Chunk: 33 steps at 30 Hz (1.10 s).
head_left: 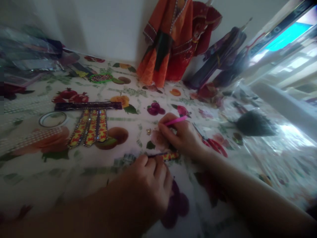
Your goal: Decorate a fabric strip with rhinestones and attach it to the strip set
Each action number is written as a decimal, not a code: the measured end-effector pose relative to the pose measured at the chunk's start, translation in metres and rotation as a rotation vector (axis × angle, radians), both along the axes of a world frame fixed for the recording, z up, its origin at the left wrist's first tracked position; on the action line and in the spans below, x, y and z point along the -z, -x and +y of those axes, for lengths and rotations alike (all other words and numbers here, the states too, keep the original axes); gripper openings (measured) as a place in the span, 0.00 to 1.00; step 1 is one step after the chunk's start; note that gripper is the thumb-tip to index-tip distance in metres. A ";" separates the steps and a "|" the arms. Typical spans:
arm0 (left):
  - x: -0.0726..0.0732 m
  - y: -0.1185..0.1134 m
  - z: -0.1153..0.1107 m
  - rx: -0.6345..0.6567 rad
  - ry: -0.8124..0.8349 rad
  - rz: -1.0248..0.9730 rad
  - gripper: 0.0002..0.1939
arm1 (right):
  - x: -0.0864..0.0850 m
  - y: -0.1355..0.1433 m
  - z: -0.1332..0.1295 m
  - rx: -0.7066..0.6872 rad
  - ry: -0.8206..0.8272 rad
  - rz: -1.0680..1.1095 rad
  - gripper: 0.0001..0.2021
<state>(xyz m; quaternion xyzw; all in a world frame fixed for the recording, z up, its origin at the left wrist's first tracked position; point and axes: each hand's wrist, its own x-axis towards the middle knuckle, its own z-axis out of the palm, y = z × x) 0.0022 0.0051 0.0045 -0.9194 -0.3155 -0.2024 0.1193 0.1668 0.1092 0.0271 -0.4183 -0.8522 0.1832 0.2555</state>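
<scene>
My right hand pinches a thin pink pen-like stick, its tip hidden behind the fingers. Just left of that hand, a small cluster of shiny stones lies on the flowered tablecloth. My left hand is closed, fingers curled at the near edge of a yellow-and-red patterned strip with a dark border; the fingers partly cover it. Further left lie several similar strips edged with sparkling stones, below a dark purple band.
A roll of tape and white dotted sheets are at left. Red-handled scissors lie beside my right forearm. A green-rimmed dish of beads stands further back. Small orange and red garments hang by the wall. A dark bundle is at right.
</scene>
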 end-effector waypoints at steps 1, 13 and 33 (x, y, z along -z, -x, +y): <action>0.000 0.000 0.000 -0.001 0.000 -0.005 0.12 | 0.000 0.000 0.000 0.004 0.005 0.004 0.06; 0.000 0.000 0.000 0.019 -0.001 -0.006 0.12 | 0.010 -0.005 0.005 0.059 0.153 0.139 0.08; 0.000 0.001 0.000 0.007 0.010 -0.003 0.12 | 0.006 -0.003 0.001 0.063 0.132 0.110 0.08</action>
